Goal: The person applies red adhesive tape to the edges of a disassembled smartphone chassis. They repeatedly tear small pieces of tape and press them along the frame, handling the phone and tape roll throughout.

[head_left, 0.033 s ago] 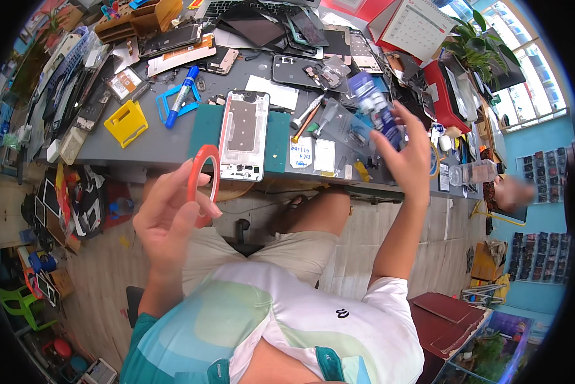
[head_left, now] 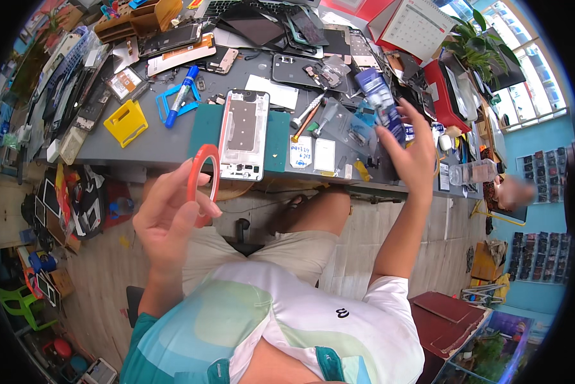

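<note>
A thin roll of red tape (head_left: 214, 185) is pinched upright in my left hand (head_left: 162, 214), just off the desk's front edge. My right hand (head_left: 415, 150) has its fingers and thumb round a dark blue printed packet (head_left: 380, 96), raised over the right part of the desk. Between my hands lies an opened phone frame (head_left: 244, 134), silver-white with a grey middle plate, on a green mat (head_left: 205, 131). Screwdrivers (head_left: 308, 110), a clear plastic bag (head_left: 345, 121) and two small white labels (head_left: 324, 155) lie between the frame and my right hand.
A blue marker (head_left: 182, 96) rests on a blue frame, with a yellow plastic piece (head_left: 126, 123) at its left. Phone parts (head_left: 307, 72) crowd the desk's far side. A calendar (head_left: 419, 29) and a potted plant (head_left: 476, 45) stand at the back right, near a clear box (head_left: 473, 171).
My right hand and the blue packet have shifted slightly to the right. My left hand with the tape roll and the phone frame stay where they were.
</note>
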The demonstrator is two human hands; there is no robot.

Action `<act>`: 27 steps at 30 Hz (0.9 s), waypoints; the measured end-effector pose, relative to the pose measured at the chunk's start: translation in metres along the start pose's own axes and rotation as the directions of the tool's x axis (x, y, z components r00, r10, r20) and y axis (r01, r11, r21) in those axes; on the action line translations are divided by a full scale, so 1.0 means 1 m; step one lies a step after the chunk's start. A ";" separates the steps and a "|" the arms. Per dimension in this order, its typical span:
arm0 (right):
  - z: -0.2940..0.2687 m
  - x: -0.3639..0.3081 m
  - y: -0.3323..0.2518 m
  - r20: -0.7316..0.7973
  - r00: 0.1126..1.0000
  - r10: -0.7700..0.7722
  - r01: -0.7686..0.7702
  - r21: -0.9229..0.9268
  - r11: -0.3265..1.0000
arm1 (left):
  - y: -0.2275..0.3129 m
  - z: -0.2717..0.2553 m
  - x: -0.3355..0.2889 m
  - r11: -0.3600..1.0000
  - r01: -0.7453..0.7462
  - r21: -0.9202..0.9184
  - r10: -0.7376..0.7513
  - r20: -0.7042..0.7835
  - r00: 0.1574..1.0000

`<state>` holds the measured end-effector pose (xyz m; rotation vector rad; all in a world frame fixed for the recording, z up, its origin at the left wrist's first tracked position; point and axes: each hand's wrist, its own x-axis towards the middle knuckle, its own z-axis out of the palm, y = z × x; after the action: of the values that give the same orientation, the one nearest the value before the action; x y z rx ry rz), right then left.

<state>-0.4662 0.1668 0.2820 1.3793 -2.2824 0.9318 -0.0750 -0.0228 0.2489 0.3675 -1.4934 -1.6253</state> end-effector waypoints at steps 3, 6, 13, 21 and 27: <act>-0.005 0.010 0.030 -0.096 0.982 0.164 -0.176 -0.137 0.975 | -0.006 0.002 0.006 1.000 -0.017 0.001 0.017 0.009 1.000; -0.001 0.014 0.050 -0.173 0.985 0.017 -0.086 -0.398 0.913 | -0.005 0.002 0.005 1.000 -0.010 0.002 0.010 -0.003 1.000; 0.007 -0.004 0.000 0.093 0.974 -0.207 0.220 -0.176 0.959 | -0.006 -0.001 0.004 1.000 -0.010 0.009 0.010 0.000 1.000; 0.039 -0.010 -0.019 0.168 0.944 -0.284 0.305 -0.116 0.945 | -0.008 -0.002 0.004 1.000 -0.024 0.001 0.024 0.011 1.000; 0.040 -0.008 -0.017 0.174 0.944 -0.281 0.305 -0.131 0.943 | -0.007 0.000 0.003 1.000 -0.031 0.006 0.030 0.009 0.999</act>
<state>-0.4450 0.1401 0.2541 1.7102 -2.1190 0.5568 -0.0794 -0.0263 0.2437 0.3398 -1.5039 -1.6006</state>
